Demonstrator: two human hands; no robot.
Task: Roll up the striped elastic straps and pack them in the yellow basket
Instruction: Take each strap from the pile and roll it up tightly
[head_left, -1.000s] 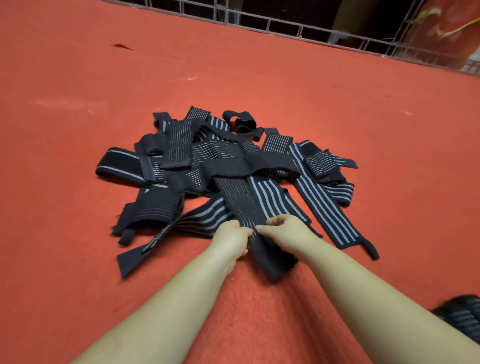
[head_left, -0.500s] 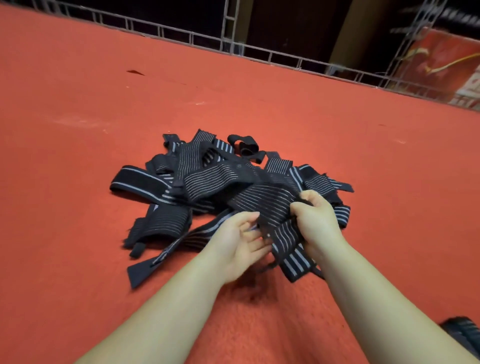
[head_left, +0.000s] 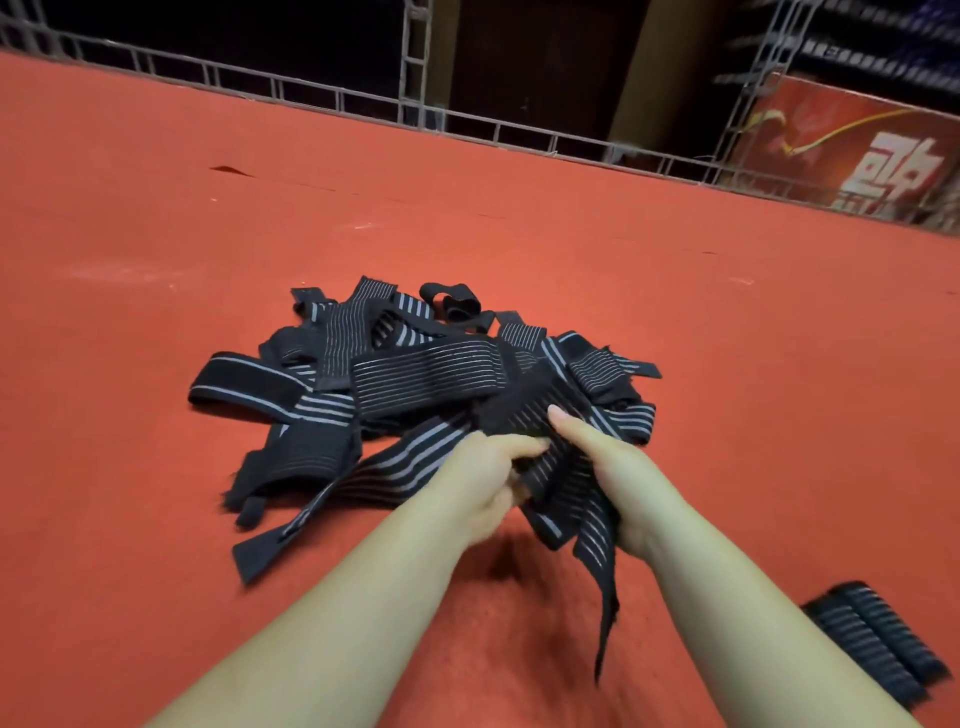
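Note:
A heap of black elastic straps with grey stripes (head_left: 415, 369) lies on the red carpet, just beyond my hands. My left hand (head_left: 488, 478) and my right hand (head_left: 608, 467) both grip one striped strap (head_left: 558, 483) lifted off the near edge of the heap. Its loose end (head_left: 605, 597) hangs down below my right wrist. Two rolled straps (head_left: 872, 644) lie side by side on the carpet at the lower right. No yellow basket is in view.
The red carpet (head_left: 208, 260) stretches wide on all sides of the heap. A metal truss rail (head_left: 363, 101) runs along its far edge, with a red banner (head_left: 852, 150) behind it at the upper right.
Both hands went from pressing a strap flat on the carpet to lifting it; its tail now dangles lower under my right wrist. The camera has tilted up.

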